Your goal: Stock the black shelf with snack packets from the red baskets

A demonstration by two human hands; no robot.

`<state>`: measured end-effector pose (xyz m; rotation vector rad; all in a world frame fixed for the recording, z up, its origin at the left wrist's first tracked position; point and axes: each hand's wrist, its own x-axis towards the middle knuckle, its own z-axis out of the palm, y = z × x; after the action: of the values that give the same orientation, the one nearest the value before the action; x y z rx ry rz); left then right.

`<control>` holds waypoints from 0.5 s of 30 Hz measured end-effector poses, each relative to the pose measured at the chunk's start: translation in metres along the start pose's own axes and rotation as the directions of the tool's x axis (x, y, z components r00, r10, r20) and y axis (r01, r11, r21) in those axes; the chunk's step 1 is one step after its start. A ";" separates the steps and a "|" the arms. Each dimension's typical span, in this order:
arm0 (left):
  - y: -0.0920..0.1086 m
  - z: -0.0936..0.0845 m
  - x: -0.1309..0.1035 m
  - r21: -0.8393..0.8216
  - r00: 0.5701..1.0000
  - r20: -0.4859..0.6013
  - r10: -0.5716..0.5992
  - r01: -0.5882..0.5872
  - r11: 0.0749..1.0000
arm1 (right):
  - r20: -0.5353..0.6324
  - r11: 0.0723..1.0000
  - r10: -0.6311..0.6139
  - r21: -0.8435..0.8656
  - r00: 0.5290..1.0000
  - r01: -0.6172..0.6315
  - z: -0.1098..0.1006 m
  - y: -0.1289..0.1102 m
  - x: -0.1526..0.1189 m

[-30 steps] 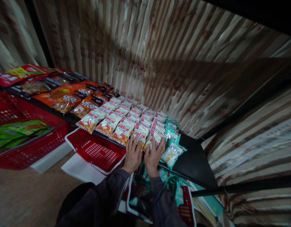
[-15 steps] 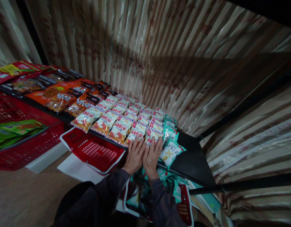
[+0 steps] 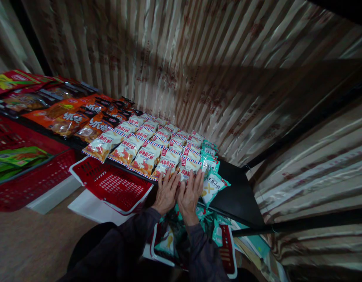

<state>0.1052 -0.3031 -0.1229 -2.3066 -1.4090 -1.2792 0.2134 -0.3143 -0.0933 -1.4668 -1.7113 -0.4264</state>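
Observation:
Rows of white snack bags (image 3: 147, 156) with red print and striped edges lie on a black shelf (image 3: 238, 196). My left hand (image 3: 166, 194) rests its spread fingertips on the front edge of one white bag. Beside it, my right hand (image 3: 190, 196) lies with fingers stretched over the front edge of the rightmost white bag (image 3: 189, 166). Neither hand grips anything. Teal-edged bags (image 3: 212, 187) form a column just right of my right hand, the front one slanted.
Orange snack bags (image 3: 94, 127) fill the shelf further left. Below the front edge are a red basket (image 3: 114, 186), another holding green packets (image 3: 20, 158), and one with teal bags (image 3: 228, 250) under my wrists. Black posts (image 3: 316, 219) and striped sheeting (image 3: 181, 51) surround the shelf.
The view has shifted slightly, so the shelf's left side sits further left. My left hand's fingers have moved slightly apart from my right hand's; both remain at the front bags.

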 end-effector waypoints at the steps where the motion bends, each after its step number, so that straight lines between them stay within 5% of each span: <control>1: 0.001 -0.001 0.001 0.004 1.000 -0.003 -0.009 0.009 1.000 | -0.041 1.000 0.011 -0.022 0.999 -0.012 -0.007 0.003 -0.002; 6: 0.008 -0.002 0.004 0.004 0.999 -0.010 -0.038 0.038 0.999 | -0.250 0.966 0.204 -0.104 0.946 -0.236 -0.032 0.028 -0.013; 15: 0.012 0.000 0.006 -0.025 0.999 -0.013 -0.045 0.045 0.999 | -0.131 0.962 0.261 -0.051 0.956 -0.269 -0.018 0.053 -0.016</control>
<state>0.1158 -0.3055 -0.1150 -2.2897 -1.4571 -1.3301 0.2691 -0.3240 -0.1077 -1.6583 -1.3911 -0.4235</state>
